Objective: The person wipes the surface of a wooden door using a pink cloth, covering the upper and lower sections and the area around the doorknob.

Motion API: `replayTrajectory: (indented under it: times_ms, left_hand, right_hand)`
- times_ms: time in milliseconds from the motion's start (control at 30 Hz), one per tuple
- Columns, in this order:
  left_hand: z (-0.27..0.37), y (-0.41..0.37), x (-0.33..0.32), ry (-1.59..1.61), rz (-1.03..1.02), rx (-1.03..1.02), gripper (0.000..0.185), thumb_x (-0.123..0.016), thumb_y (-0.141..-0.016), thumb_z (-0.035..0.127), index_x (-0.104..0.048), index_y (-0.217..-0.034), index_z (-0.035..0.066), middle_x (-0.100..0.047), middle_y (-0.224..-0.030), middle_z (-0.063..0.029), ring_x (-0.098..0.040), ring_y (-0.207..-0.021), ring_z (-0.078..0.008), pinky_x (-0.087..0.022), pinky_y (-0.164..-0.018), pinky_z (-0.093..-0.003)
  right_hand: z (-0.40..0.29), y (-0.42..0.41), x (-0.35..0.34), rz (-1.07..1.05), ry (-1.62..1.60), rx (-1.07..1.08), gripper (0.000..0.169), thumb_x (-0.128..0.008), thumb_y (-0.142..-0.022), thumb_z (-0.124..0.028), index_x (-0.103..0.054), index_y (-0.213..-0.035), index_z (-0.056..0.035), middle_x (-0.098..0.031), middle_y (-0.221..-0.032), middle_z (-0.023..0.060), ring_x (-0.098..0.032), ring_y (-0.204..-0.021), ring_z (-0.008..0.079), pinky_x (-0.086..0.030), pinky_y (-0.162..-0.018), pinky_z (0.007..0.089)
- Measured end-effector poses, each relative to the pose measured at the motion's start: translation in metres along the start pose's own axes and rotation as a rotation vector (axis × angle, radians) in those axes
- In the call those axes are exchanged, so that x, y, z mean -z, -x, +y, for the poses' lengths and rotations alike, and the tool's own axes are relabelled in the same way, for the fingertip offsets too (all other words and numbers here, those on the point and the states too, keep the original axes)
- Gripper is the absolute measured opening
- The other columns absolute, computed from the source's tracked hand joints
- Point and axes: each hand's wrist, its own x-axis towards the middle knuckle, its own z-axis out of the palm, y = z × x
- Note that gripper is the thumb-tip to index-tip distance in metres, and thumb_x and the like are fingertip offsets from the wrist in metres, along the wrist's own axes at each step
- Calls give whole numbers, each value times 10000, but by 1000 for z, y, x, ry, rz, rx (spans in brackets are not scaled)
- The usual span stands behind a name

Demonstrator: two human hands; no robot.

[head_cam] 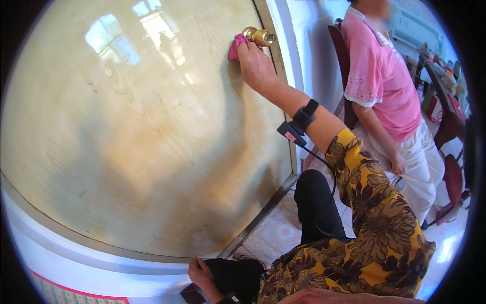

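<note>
My right hand (255, 60) grips a bunched pink cloth (237, 47) just below and beside a round brass-coloured door knob (262, 37). The cloth lies against the glossy pale wood-grain door (152, 125), close to the knob's base plate. A black band with a small device sits on my right forearm. Low in the picture, my left hand (201, 273) is beside my dark-trousered leg, near the frame edge of the door. Its fingers look bent, but what they close on, if anything, cannot be made out.
At the right a person in a pink top (395, 87) and white trousers is by a dark chair back (339, 57). Farther right is a table edge (442, 87) with goods. Tiled floor (283, 230) lies under my legs. A chart with a red border (81, 292) hangs at bottom left.
</note>
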Motion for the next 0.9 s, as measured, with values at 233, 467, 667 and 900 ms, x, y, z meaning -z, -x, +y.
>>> replayTrajectory:
  times_ms: [233,467,667,900]
  left_hand:
    - [21,-22,43,19,39,-31,206,-671,-889,149,-721,-1003,-15,-702,-862,-203,-671,-755,-389,-529,-687,-472]
    - [8,-23,38,15,44,-30,188,-677,-884,141,-718,-991,-9,-695,-851,-200,-667,-761,-389,-519,-686,-487]
    - [3,-5,31,4,0,-25,183,-674,-890,142,-715,-982,-11,-695,-861,-204,-662,-764,-400,-514,-683,-493]
    - [19,-18,41,-11,29,-34,185,-679,-887,147,-716,-960,-19,-691,-838,-209,-656,-738,-405,-512,-663,-492]
  right_hand:
    - [23,-4,-12,-157,74,-133,296,-589,-831,-11,-550,-1122,23,-608,-1053,204,-656,-963,384,-563,-805,461]
    - [46,-5,-12,-24,-143,-274,365,-605,-877,-30,-572,-1241,-13,-597,-1201,213,-617,-1058,443,-534,-885,505]
    - [55,-8,-12,138,-264,-234,467,-615,-842,12,-570,-1304,-38,-577,-1171,214,-594,-1072,425,-514,-925,488]
    - [57,1,-14,80,-193,-187,453,-615,-834,22,-615,-1281,-52,-577,-1119,188,-594,-1066,402,-513,-911,475]
